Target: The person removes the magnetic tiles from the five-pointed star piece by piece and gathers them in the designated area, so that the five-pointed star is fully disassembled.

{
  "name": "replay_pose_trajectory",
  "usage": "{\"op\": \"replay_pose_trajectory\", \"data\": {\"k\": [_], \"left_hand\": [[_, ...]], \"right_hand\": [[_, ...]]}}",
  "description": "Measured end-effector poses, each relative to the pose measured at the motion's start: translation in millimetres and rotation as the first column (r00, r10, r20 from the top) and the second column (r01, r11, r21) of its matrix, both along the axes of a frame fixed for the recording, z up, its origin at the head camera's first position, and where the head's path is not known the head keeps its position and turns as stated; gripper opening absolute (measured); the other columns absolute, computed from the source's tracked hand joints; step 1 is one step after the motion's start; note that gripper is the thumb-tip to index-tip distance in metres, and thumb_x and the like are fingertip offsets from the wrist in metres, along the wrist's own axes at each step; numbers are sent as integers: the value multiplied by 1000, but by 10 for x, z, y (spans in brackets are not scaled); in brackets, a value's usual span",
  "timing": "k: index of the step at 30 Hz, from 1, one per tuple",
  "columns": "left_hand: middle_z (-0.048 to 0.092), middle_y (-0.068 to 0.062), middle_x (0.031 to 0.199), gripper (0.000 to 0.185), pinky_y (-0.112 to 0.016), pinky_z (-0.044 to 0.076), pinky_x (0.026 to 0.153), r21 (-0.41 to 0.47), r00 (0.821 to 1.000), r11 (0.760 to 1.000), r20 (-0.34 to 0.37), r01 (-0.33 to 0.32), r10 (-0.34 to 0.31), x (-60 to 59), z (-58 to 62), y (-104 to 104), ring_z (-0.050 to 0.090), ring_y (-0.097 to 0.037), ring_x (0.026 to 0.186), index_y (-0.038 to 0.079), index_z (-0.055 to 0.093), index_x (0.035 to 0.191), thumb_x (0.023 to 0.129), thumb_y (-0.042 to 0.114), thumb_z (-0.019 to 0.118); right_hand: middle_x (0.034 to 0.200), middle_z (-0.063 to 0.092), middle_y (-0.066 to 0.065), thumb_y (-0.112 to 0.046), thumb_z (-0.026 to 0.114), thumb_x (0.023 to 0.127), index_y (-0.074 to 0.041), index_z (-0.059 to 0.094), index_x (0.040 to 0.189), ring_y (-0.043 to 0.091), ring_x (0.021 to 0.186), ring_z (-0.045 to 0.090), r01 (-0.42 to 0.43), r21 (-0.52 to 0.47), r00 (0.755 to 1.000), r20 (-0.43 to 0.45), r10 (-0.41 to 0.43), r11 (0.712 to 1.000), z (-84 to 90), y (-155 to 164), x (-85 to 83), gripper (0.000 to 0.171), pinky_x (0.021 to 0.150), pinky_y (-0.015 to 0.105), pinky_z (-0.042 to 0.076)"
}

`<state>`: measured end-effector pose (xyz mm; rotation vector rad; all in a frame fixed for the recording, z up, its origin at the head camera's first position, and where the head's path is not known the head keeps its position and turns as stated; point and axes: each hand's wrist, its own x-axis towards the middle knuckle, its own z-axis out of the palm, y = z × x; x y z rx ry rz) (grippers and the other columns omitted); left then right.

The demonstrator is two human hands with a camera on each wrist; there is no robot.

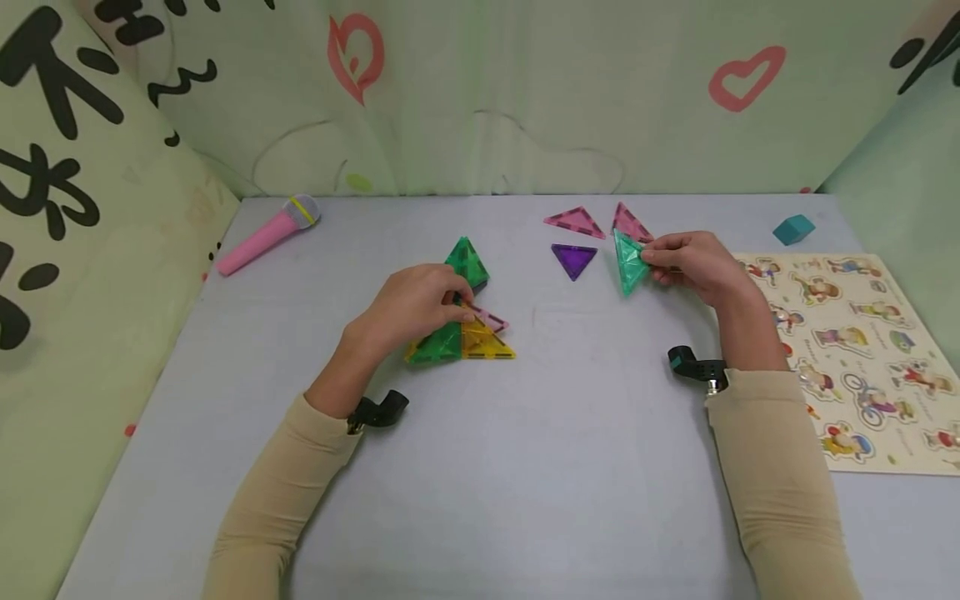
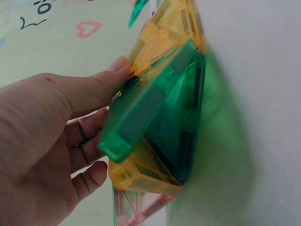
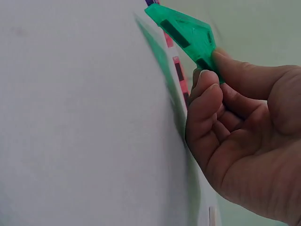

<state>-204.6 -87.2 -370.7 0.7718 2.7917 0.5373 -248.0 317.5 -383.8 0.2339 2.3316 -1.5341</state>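
Near the middle of the head view, the left hand (image 1: 416, 304) rests on a cluster of translucent plastic triangle tiles (image 1: 459, 321) lying on the pale grey table (image 1: 480, 467). The cluster has a green tile and a yellow tile flat at its lower edge, a pink tile at its right side, and a darker green triangle standing up at its upper end. In the left wrist view the left thumb (image 2: 101, 87) presses against the edge of the raised green and yellow tiles (image 2: 155, 117) while the curled fingers sit behind them, so this hand grips the cluster from its left side.

To the right of centre, the right hand (image 1: 693, 262) pinches a translucent teal-green triangle tile (image 1: 628, 260) by one corner; the tile sticks out to the left of the fingers, tilted and lifted off the table. The right wrist view shows the thumb and curled fingers (image 3: 207, 99) closed on the tile's corner (image 3: 186, 30), with the tile at the top of that frame, above the hand.

Just left of the held tile, a purple triangle tile (image 1: 573, 259) lies flat. Above it lie two pink triangle tiles (image 1: 574, 222), one of them partly behind the held tile.

At the upper left of the table lies a pink toy microphone (image 1: 267, 235). At the right edge is a wooden puzzle board with cartoon figures (image 1: 862, 358), and above it a small teal block (image 1: 792, 228).
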Motion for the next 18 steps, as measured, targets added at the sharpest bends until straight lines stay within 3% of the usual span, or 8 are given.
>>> {"op": "replay_pose_trajectory", "data": {"k": [6, 10, 18], "left_hand": [[56, 3, 79, 23, -28, 37, 62, 8, 1000, 1000, -8, 2, -2, 0, -2, -5, 50, -14, 75, 21, 76, 104, 89, 39, 73], [55, 3, 79, 23, -28, 37, 62, 10, 1000, 1000, -16, 2, -2, 4, 2, -8, 50, -14, 74, 21, 76, 104, 89, 39, 73], [55, 2, 78, 24, -28, 36, 62, 14, 1000, 1000, -12, 2, -2, 6, -12, -5, 49, -15, 74, 20, 76, 105, 90, 38, 73]], "right_hand": [[76, 59, -9, -30, 64, 97, -2, 64, 116, 7, 68, 55, -11, 138, 1000, -9, 13, 990, -66, 0, -8, 33, 65, 20, 52], [75, 58, -6, -31, 63, 98, 4, 62, 117, 10, 66, 55, -30, 278, 999, -32, 40, 960, -62, -64, -7, 40, 63, 23, 50], [82, 58, 5, -31, 65, 96, 0, 64, 107, 19, 74, 53, 1, 451, 995, -88, 43, 893, -89, -157, 20, 33, 64, 29, 45]]}}
